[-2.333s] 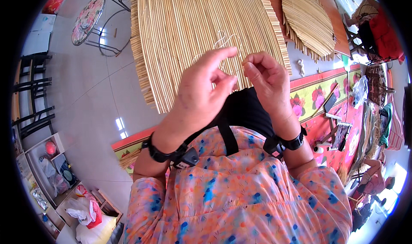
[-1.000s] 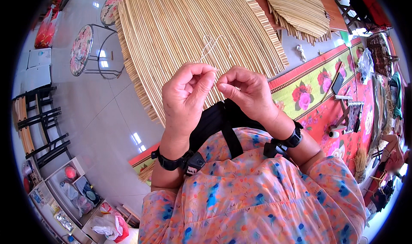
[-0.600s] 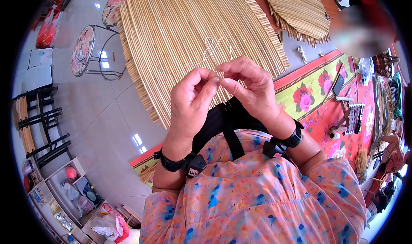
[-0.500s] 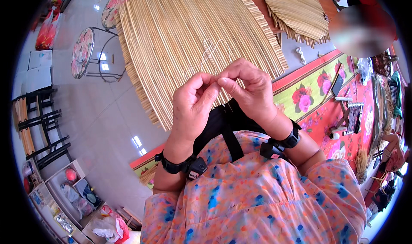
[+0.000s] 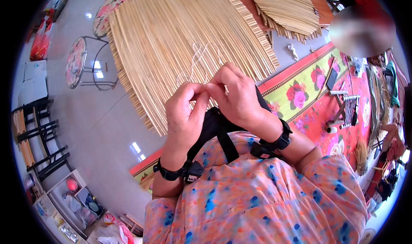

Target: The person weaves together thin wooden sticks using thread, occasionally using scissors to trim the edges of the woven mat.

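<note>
My left hand and my right hand meet at their fingertips above the near edge of a large mat of straight tan reed stalks. Both are closed in a pinch, and whatever lies between the fingers is too small or hidden to make out. Loose white string lies in loops on the mat just beyond my fingers, reaching toward them.
Another reed piece lies on an orange tabletop. Round floral stools stand at left, near folded black frames and storage boxes. At right are a floral runner, a small wooden rack and another person.
My hands have come together, the right one crossing leftward until its fingertips touch the left's. The mat and surroundings sit a little differently in view, as the camera has shifted.
</note>
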The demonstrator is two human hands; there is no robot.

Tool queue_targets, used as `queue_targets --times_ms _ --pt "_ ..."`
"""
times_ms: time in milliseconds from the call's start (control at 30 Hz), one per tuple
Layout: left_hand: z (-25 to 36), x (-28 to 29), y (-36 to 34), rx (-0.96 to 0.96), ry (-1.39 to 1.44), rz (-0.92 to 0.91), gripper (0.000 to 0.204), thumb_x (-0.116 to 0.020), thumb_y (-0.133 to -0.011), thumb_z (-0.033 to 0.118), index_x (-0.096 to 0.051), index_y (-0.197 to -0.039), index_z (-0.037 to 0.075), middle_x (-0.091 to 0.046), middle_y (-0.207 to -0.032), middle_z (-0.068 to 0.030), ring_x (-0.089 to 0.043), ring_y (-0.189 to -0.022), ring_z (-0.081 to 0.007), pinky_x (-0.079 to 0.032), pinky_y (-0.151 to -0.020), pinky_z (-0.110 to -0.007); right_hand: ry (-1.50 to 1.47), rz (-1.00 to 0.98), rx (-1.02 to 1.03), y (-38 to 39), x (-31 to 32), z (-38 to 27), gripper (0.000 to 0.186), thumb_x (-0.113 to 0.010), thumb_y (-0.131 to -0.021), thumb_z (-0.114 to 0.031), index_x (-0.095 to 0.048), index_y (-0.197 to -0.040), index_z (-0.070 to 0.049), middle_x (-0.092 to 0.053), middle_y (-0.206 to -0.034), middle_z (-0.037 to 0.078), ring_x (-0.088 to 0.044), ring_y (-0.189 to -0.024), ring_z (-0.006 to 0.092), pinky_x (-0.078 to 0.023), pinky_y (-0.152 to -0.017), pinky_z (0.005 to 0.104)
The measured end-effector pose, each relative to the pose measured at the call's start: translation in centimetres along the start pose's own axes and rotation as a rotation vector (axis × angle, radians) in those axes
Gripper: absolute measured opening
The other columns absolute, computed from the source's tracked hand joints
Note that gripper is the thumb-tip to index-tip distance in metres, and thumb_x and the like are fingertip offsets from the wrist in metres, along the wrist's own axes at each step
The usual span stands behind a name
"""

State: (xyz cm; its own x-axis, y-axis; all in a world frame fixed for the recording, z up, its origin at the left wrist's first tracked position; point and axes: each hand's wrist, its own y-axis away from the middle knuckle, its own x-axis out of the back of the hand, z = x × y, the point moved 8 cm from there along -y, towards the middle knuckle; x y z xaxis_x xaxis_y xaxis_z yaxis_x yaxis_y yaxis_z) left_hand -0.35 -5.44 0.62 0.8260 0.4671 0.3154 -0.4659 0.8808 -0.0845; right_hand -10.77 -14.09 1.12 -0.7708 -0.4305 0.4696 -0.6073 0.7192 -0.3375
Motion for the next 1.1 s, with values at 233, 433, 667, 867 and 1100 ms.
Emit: queue_targets --times_ms 233,433,667,867,1100 --pt "1.8 0.0 0.0 -0.229 -0.214 0.051 0.01 -0.067 -0.083 -0.006 -0.058 -0.086 -0.002 -0.055 -0.074 -0.0088 -0.057 -0.064 -0.0203 -0.045 -0.059 -0.031 0.112 -0.031 -0.009 0.2 -0.1 -0.2 0.021 -0.07 -0.083 -0.023 -0.059 -0.075 -0.007 -0.057 -0.074 0.008 -0.061 -0.062 0.0297 -0.049 -0.053 0.0398" --pt "0.9 -0.1 -0.1 -0.144 -0.136 0.034 0.01 -0.068 -0.084 -0.005 -0.059 -0.086 -0.002 -0.056 -0.074 -0.0083 -0.057 -0.063 -0.0178 -0.045 -0.059 -0.029 -0.013 -0.029 -0.036 0.1 -0.3 0.5 0.023 -0.067 -0.085 -0.021 -0.058 -0.071 -0.005 -0.059 -0.074 0.011 -0.061 -0.063 0.0331 -0.049 -0.055 0.0421" --pt "-0.3 0.3 0.0 -0.058 -0.005 0.042 0.006 -0.065 -0.087 -0.005 -0.06 -0.088 -0.002 -0.06 -0.076 -0.0066 -0.056 -0.064 -0.0118 -0.046 -0.06 -0.025 -0.172 -0.026 -0.117 0.0 -0.2 1.6 0.023 -0.064 -0.089 -0.013 -0.056 -0.074 0.002 -0.056 -0.072 0.018 -0.057 -0.067 0.0397 -0.045 -0.059 0.0437" --pt "-0.2 2.1 -0.2 -0.07 0.086 0.104 0.003 -0.063 -0.091 -0.002 -0.061 -0.093 -0.002 -0.061 -0.081 -0.0013 -0.052 -0.067 -0.0049 -0.044 -0.06 -0.02 -0.262 -0.088 -0.128 0.0 -0.5 1.8 0.016 -0.066 -0.09 -0.012 -0.062 -0.082 0.002 -0.058 -0.073 0.014 -0.058 -0.063 0.0293 -0.046 -0.058 0.0369" --pt "0.2 2.1 -0.2 -0.081 0.09 0.104 0.005 -0.063 -0.091 -0.002 -0.061 -0.096 -0.002 -0.061 -0.083 -0.0016 -0.053 -0.069 -0.0054 -0.044 -0.06 -0.02 -0.292 -0.191 0.028 0.4 -2.2 -0.1 0.009 -0.075 -0.08 -0.007 -0.069 -0.086 -0.002 -0.064 -0.076 0.009 -0.065 -0.063 0.0207 -0.052 -0.057 0.0317"
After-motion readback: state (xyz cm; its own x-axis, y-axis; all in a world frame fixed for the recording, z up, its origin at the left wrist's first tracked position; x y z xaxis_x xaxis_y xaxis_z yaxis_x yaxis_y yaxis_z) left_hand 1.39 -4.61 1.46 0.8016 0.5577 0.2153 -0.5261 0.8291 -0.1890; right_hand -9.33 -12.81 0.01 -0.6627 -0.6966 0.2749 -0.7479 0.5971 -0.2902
